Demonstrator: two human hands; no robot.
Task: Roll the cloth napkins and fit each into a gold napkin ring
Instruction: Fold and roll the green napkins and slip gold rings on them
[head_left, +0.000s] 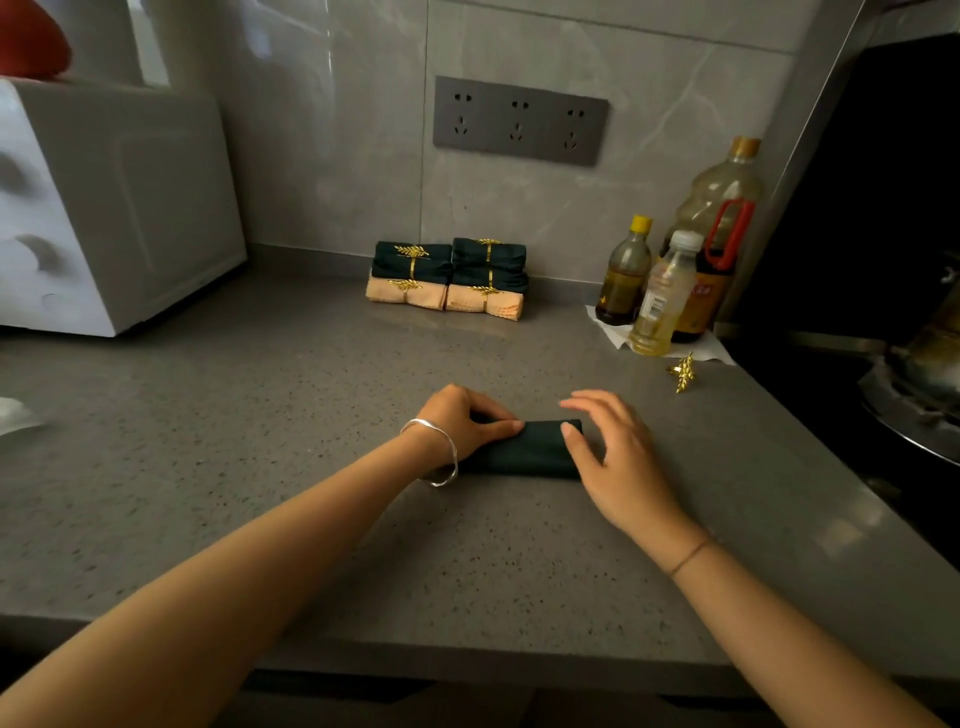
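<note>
While your left hand (467, 423) curls round the left end of the napkin (530, 451), your right hand (610, 454) lies on its right end, fingers spread. It is a dark green, flattish roll at frame centre on the counter (208, 415); a gold ring (681, 372) lies upper right of it.

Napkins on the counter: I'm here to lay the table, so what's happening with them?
A person is rolling a dark green napkin on the grey counter. The left hand grips its left end; the right hand rests open at its right end, thumb on the cloth. It has no ring yet: a loose gold ring lies to the right, near the bottles. By the wall sits a stack of finished rolls, green and peach, each in a gold ring.
</note>
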